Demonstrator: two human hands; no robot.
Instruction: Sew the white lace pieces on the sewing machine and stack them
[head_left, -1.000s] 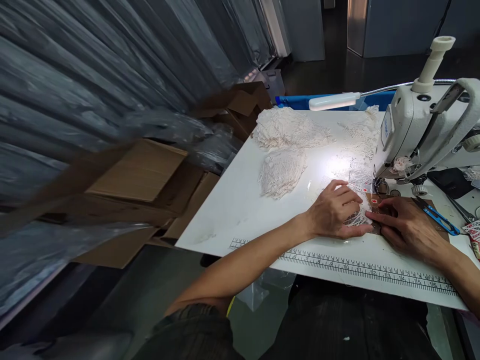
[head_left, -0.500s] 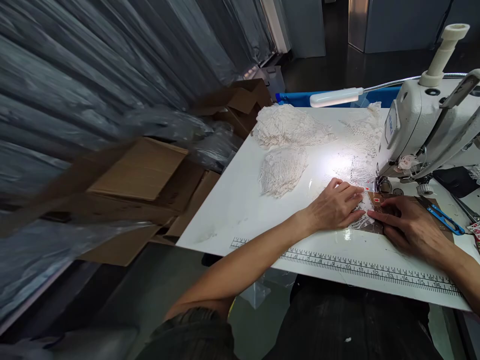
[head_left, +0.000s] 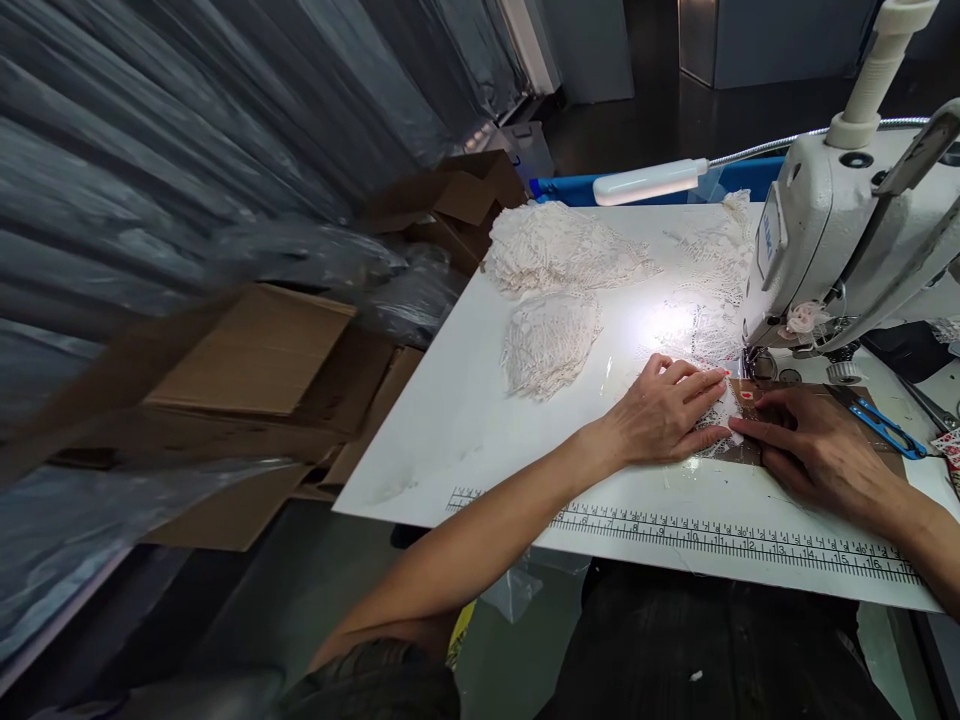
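Note:
White lace fabric [head_left: 721, 412] lies under the needle area of a white sewing machine [head_left: 799, 235]. My left hand [head_left: 667, 410] rests flat on it, fingers stretched toward the presser foot [head_left: 748, 364]. From the other side, my right hand [head_left: 814, 445] reaches in with its index finger extended onto the lace's edge; its other fingers are bent and partly hidden. Beneath the right hand is a brown plate [head_left: 746, 450] set in the table. More lace [head_left: 697, 325] spreads behind the left hand under a bright light.
Two lace piles [head_left: 559, 245] sit on the white table [head_left: 420, 440], which has a printed ruler [head_left: 675, 535] along its front. Blue thread snips [head_left: 889, 430] lie right of my right hand. A lamp [head_left: 651, 183] hangs over the back edge. Cardboard boxes [head_left: 251, 350] stand left.
The view has shifted slightly, so table and machine appear a little further left. Both hands stay on the lace beside the presser foot, with barely any movement.

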